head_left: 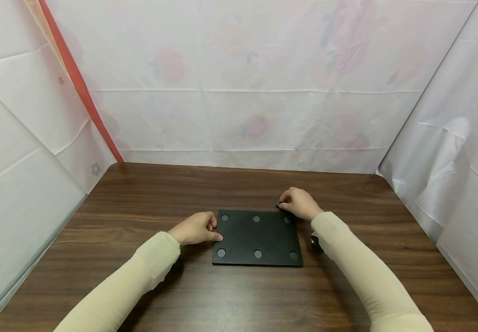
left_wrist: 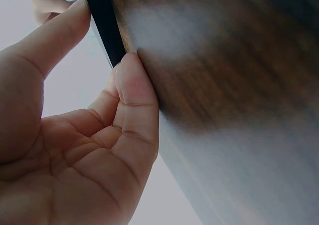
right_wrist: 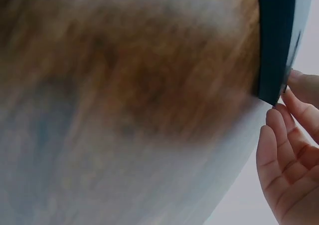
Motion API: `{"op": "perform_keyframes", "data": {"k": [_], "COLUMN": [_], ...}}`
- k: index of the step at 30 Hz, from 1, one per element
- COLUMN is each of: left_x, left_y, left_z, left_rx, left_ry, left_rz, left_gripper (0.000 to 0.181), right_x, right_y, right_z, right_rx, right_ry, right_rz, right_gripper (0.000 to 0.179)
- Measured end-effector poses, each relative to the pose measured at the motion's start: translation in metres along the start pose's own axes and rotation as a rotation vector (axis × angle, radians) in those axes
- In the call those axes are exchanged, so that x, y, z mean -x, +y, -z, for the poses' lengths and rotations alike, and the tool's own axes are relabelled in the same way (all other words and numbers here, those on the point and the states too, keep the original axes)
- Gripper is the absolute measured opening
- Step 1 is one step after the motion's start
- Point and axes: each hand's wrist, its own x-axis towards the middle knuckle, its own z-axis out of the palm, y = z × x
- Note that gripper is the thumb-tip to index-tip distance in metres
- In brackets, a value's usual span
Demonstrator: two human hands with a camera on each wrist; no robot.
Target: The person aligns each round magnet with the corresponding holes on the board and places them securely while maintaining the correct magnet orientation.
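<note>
A flat black rectangular board (head_left: pixel 272 237) lies on the wooden table, with several grey round spots in two rows on its face. My left hand (head_left: pixel 196 228) holds the board's left edge, thumb on the top face and curled fingers against the side. The left wrist view shows those fingertips (left_wrist: pixel 133 75) low at the edge, by the tabletop. At the far right corner, my right hand (head_left: pixel 300 204) pinches a small dark flat piece (head_left: pixel 278 204) between thumb and fingers. Most of that piece is hidden by the fingers, and its kind cannot be told.
The brown wood-grain table (head_left: pixel 172 189) extends on all sides of the board. A pale patterned curtain (head_left: pixel 230 106) hangs behind it, with white cloth (head_left: pixel 451 152) at the right and a red strip (head_left: pixel 79 83) at the left. A black object (head_left: pixel 316 244) shows beneath the right sleeve.
</note>
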Motion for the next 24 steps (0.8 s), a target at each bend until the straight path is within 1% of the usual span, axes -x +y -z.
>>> {"op": "perform_keyframes", "data": {"k": [7,14,24], "left_x": [0.000,-0.001,0.000], "left_y": [0.001,0.000,0.001], "left_z": [0.000,-0.001,-0.001], "left_rx": [0.003,-0.001,-0.012], "left_ry": [0.000,0.000,0.000], "left_rz": [-0.002,0.003,0.000], "left_gripper": [0.032,0.033,0.032], "right_x": [0.007,0.016,0.028], "right_y": [0.000,0.001,-0.002], "right_z": [0.009,0.018,0.021], "right_rx": [-0.044,-0.071,-0.104], "right_ry": [0.018,0.019,0.012], "right_rz": [0.017,0.033,0.034], "right_gripper": [0.018,0.018,0.016]}}
